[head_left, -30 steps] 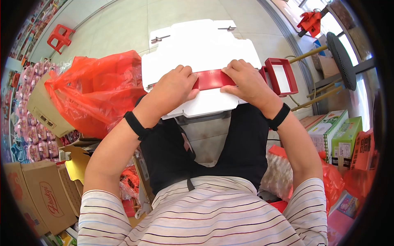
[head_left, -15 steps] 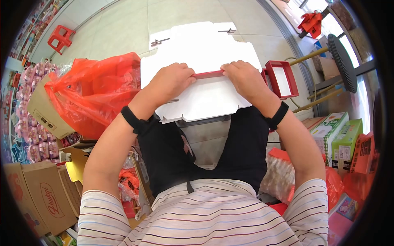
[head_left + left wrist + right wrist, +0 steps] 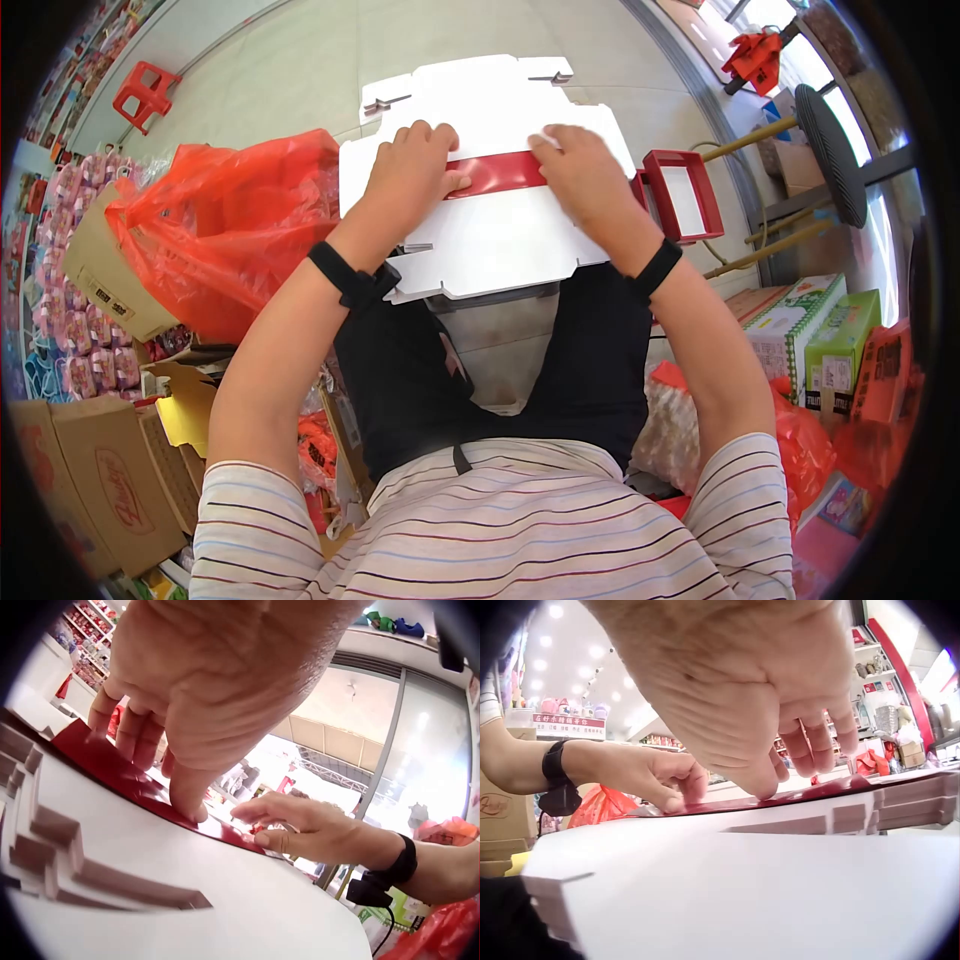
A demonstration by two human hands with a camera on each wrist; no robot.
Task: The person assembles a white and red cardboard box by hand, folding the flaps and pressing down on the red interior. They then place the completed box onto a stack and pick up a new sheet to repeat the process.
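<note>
A stack of flat, die-cut white cardboard sheets point(image 3: 490, 245) lies in front of the person's knees. Across its middle runs a glossy red strip point(image 3: 498, 174). At the strip's left end is my left hand point(image 3: 412, 172); its thumb touches the red surface and its fingers reach forward, nearly straight, as the left wrist view shows. My right hand point(image 3: 588, 180) lies over the right end, fingers extended and the thumb low at the strip point(image 3: 739, 802) in the right wrist view. Slots and notched edges show in the layered sheets point(image 3: 135, 877).
An open red box tray point(image 3: 711, 195) with a white bottom stands right of the cardboard. Left is a big red plastic bag point(image 3: 240, 220) by a carton point(image 3: 115, 265). A round-seated stool point(image 3: 830, 155), a red stool point(image 3: 146, 92) and a green box point(image 3: 842, 340) stand around.
Half a second ago the red strip showed only as a narrow edge between gripping fingers; now its broad face lies visible. Both hands have moved forward and their fingers have straightened.
</note>
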